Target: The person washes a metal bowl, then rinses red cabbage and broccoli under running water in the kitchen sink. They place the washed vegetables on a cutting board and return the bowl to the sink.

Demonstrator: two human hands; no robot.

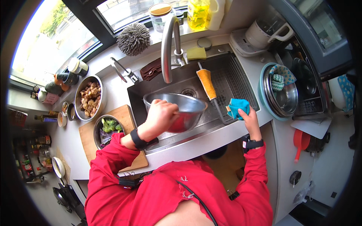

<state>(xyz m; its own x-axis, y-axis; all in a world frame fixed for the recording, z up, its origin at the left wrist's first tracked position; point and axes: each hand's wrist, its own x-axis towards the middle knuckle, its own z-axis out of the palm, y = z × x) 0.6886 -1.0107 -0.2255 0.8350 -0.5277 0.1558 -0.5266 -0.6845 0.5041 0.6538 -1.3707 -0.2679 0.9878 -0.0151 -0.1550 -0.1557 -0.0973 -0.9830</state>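
Observation:
A stainless steel bowl [186, 118] hangs tilted over the front left part of the sink [158, 142]; my left hand [161, 114] grips its rim. In my right hand [250, 117] is a crumpled blue cloth [238, 108], held above the sink's front right corner, apart from the bowl. Between the two hands, an orange cloth [206, 83] is draped over a metal bar that crosses the sink. A wire rack [232, 76] lies in the right side of the basin. Above the bowl arches the faucet [167, 53].
On the left, a wooden cutting board [87, 138] carries a bowl of broccoli [109, 124] and purple leaves. Behind it stands a bowl of meat chunks [90, 99]. Nested bowls [285, 99] sit right of the sink. A yellow sponge [196, 53] and a brown cloth [151, 69] lie along its back edge.

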